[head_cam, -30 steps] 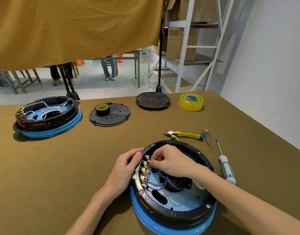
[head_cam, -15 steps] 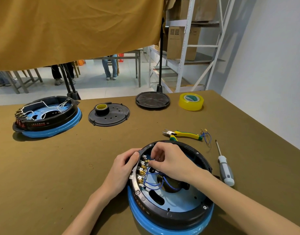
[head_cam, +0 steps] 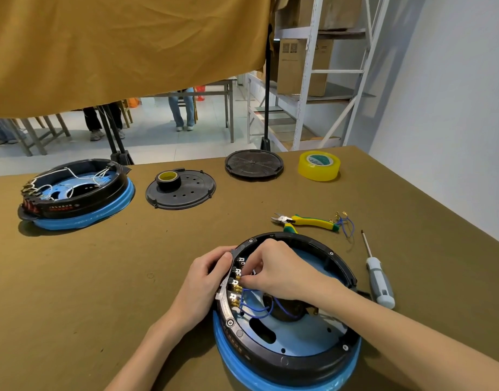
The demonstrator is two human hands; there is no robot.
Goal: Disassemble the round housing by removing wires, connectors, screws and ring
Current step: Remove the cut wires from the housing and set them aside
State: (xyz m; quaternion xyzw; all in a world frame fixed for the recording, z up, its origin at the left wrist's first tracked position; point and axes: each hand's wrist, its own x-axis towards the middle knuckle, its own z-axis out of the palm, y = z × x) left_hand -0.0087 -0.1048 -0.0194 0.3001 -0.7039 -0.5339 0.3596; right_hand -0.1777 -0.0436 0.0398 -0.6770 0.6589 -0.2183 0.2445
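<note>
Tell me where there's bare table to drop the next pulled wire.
Widest bare patch: left of the near housing, below the second housing. Another lies between the perforated cover and the left hand. The right side is crowded: cutters, loose wires, screwdriver. The right hand works inside the housing.

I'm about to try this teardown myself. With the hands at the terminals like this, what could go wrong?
The right hand pinches at a brass connector; tugging its blue wire instead might tear it. The left hand alone steadies the round housing, so a hard pull could shift it towards the screwdriver.
</note>
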